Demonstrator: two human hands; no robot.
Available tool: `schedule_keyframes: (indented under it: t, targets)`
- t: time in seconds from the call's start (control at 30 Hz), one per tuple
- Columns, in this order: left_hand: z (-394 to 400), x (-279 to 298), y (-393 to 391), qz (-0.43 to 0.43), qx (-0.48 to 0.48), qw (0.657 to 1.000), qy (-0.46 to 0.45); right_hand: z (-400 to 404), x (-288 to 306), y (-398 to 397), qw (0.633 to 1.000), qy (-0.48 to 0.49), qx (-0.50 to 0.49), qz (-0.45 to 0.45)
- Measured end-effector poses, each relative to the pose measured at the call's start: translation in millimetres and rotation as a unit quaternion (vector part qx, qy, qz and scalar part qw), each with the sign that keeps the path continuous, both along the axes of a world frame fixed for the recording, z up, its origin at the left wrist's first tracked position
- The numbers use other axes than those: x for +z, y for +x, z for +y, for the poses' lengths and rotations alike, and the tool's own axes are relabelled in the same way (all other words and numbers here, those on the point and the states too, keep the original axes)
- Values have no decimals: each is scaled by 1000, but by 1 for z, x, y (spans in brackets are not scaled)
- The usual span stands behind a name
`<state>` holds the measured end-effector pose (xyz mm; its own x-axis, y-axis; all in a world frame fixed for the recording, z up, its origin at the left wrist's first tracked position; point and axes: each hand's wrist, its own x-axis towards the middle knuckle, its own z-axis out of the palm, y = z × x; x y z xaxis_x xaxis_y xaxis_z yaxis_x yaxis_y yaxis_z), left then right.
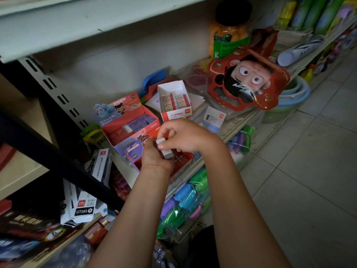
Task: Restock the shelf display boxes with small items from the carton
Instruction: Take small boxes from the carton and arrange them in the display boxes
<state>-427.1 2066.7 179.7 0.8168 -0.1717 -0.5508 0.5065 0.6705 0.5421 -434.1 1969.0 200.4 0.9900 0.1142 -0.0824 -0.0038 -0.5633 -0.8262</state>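
Stationery shop: metal shelf w/ eraser display boxes, packaged goods, tiled floor.

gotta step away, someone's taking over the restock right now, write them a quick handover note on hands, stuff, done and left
Left hand grips a small stack of white items above the near red display box. Right hand pinches the top item of that stack.
Done: the white 2B eraser box behind looks full; the red and purple display box is partly filled.
Left: the near red box shows bare compartments, so the held items still need placing. The carton is not in view.
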Motion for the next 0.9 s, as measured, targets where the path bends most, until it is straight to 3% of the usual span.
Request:
schedule_keyframes:
  t: [0.2, 0.3, 0.43, 0.5, 0.77, 0.9]
  targets:
    - [-8, -7, 2, 17, -2, 1000, -26, -2, 2, -3, 999, 34, 42, 9]
    - [-9, -9, 7, 24, 28, 995, -91, 0, 3, -3, 998, 43, 41, -10]
    - [-4, -22, 20, 61, 42, 993, -96, -17, 7, -4, 974, 197, -82, -75]
    - [-3, -23, 20, 70, 46, 993, -86, -31, 3, -4, 965, 207, -148, -69]
    - [-13, -21, 14, 40, 46, 997, -52, -58, -32, 0, 968, -117, -223, 21]
    - [-14, -26, 15, 46, 43, 997, -42, -59, -35, 2, 964, -164, -204, 51]
